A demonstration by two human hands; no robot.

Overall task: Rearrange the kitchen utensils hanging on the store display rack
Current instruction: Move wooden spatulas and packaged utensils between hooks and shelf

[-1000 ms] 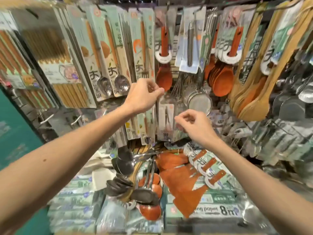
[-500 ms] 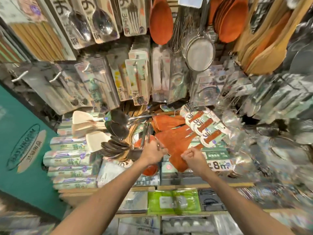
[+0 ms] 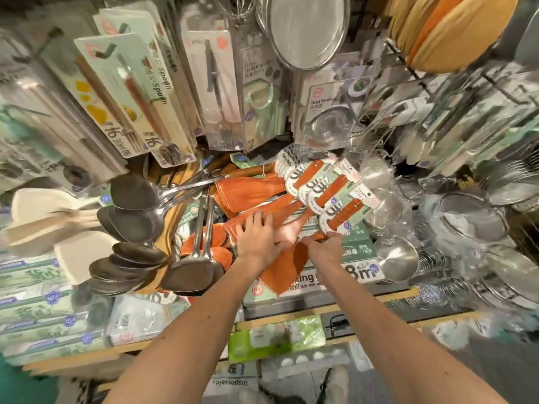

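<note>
Both hands sit close together on the orange spatulas (image 3: 250, 189) that hang at 12 o'clock from them, the left hand (image 3: 258, 240) flat with fingers spread, the right hand (image 3: 328, 249) curled round one handle, with dark metal spoons (image 3: 134, 196) at 9 o'clock and shiny strainers (image 3: 396, 258) at 3 o'clock.

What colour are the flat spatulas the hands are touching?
Orange-brown; the spatulas show best in the head view.
</note>
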